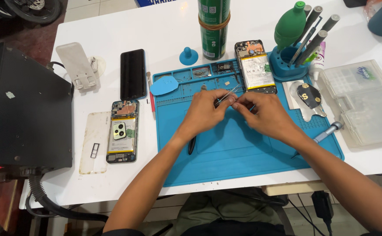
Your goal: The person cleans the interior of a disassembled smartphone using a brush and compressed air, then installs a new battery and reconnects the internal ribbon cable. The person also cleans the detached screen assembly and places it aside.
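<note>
White table (165, 30), blue mat (239, 157), phones (122, 131)

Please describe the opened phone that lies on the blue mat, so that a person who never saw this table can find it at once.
Start at the blue work mat in the middle of the white table. At its far edge, between the green spray can and the blue tool holder, lies the opened phone. Unlike the other opened phone, left of the mat, its battery is white, not yellow.

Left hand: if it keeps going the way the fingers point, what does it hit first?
Most likely the right hand. The left hand points rightward and slightly up across the blue repair mat, holding metal tweezers whose tips almost meet the right fingertips. Depth is unclear from a single view.
</note>
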